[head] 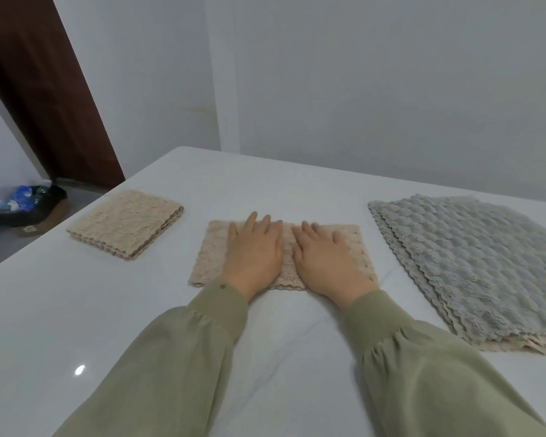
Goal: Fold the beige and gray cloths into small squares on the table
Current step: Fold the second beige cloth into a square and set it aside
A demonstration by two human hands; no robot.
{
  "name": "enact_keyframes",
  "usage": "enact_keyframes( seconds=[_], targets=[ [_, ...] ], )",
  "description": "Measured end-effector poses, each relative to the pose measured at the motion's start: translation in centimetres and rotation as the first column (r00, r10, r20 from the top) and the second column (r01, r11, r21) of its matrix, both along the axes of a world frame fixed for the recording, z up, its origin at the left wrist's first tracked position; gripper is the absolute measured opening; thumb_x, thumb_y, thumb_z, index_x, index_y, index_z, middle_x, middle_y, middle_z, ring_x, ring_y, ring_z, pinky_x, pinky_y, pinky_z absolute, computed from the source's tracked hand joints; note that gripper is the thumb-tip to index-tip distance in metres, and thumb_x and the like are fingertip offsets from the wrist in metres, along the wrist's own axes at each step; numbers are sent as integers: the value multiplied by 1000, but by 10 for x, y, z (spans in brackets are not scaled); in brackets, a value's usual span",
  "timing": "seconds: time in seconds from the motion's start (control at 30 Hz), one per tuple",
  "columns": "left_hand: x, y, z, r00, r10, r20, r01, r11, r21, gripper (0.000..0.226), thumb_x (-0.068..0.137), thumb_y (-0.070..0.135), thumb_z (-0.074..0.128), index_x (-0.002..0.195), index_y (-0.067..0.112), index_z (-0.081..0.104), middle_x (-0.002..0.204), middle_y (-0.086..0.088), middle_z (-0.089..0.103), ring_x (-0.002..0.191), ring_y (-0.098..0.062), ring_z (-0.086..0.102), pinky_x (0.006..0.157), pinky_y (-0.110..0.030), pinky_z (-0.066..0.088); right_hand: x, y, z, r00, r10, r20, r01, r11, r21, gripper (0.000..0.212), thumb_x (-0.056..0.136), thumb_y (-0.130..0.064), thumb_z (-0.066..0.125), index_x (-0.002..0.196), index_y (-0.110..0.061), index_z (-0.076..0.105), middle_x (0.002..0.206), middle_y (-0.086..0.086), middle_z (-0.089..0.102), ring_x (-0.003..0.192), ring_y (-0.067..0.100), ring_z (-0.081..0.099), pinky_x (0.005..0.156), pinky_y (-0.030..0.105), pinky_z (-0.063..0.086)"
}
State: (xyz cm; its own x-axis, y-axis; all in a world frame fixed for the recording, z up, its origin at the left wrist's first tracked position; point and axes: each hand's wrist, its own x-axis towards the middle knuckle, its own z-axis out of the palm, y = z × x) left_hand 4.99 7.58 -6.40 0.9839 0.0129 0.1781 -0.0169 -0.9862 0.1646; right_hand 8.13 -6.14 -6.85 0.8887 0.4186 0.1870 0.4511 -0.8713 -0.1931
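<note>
Both hands lie flat on a folded beige cloth [282,252] in the middle of the white counter [76,304] — the left hand [255,252] and right hand [323,258] side by side, fingers [267,223] spread open and pressing down, gripping nothing. Left of that cloth, well apart, sits a folded beige stack [125,223]. To its right lies a pile of unfolded cloths [473,266] — gray on top, beige edges beneath.

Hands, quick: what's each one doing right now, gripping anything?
Left hand: open, palm flat on the beige cloth, gripping nothing.
Right hand: open, flat on the same cloth, gripping nothing.
</note>
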Motion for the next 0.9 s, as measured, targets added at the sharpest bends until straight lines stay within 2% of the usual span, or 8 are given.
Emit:
enact_keyframes(
  seconds=[0.07, 0.23, 0.4, 0.5, 0.63, 0.7, 0.77, 0.9],
  targets=[
    [3, 1, -8, 989, 0, -151, 5, 999, 36, 52, 100, 41, 15, 151, 29, 12, 160, 4, 7, 147, -21, 1, 115, -53, 2, 4, -4, -4, 991, -3, -132, -9, 996, -91, 52, 101, -36, 18, 151, -22, 16, 160, 0, 10, 147, 18, 7, 116, 47, 5],
    [2, 21, -9, 974, 53, -219, -40, 997, 61, 57, 98, 53, 12, 151, 34, 2, 160, 7, -3, 147, -20, -6, 116, -52, -2, 15, -21, -3, 969, -158, -192, 132, 981, -140, 59, 98, -50, 14, 152, -26, 7, 161, -3, 1, 147, 18, -1, 116, 50, -1],
    [-8, 42, -10, 965, 150, -213, -140, 988, 62, 62, 96, 58, 11, 151, 32, 3, 160, 7, -3, 147, -19, -6, 115, -53, -2, 26, -48, -1, 927, -274, -256, 254, 961, -108, 61, 99, -49, 17, 153, -22, 8, 161, -3, 1, 147, 19, -1, 115, 53, -1],
    [-15, 41, -9, 971, 182, -158, -177, 983, 44, 59, 97, 52, 16, 151, 29, 11, 160, 4, 5, 147, -19, -1, 115, -55, -1, 24, -49, -3, 947, -253, -199, 254, 967, -20, 56, 99, -42, 26, 149, -15, 25, 158, 3, 19, 145, 22, 14, 114, 54, 7],
    [-22, 36, -2, 990, 127, 62, -129, 992, 19, 51, 99, 42, 27, 146, 24, 30, 156, 1, 24, 146, -20, 8, 114, -55, 3, 28, -58, -2, 949, -309, -57, 311, 893, 324, 33, 95, -18, 40, 112, 0, 60, 111, 19, 64, 107, 35, 55, 96, 46, 42],
    [-26, 29, -2, 993, 10, 113, -10, 1000, -3, 51, 99, 42, 29, 146, 24, 30, 156, 1, 24, 146, -18, 8, 116, -50, 4, 32, -63, -3, 944, -329, -27, 316, 876, 364, 29, 90, -19, 41, 90, -2, 64, 89, 19, 65, 91, 36, 58, 81, 42, 48],
    [-29, 22, -6, 993, -108, 38, 109, 994, -14, 53, 99, 47, 26, 148, 28, 24, 158, 2, 16, 146, -16, 3, 118, -47, 2, 38, -66, -6, 940, -338, -42, 336, 901, 275, 26, 86, -24, 40, 72, -7, 54, 82, 17, 60, 88, 33, 55, 76, 37, 45],
    [-29, 19, -13, 987, -114, -110, 123, 989, 78, 58, 97, 55, 17, 150, 34, 11, 160, 6, 4, 147, -16, -3, 117, -50, 0, 44, -67, -11, 922, -374, -94, 384, 916, 115, 43, 90, -30, 46, 118, 1, 56, 127, 19, 53, 120, 36, 42, 101, 41, 34]
  ],
)
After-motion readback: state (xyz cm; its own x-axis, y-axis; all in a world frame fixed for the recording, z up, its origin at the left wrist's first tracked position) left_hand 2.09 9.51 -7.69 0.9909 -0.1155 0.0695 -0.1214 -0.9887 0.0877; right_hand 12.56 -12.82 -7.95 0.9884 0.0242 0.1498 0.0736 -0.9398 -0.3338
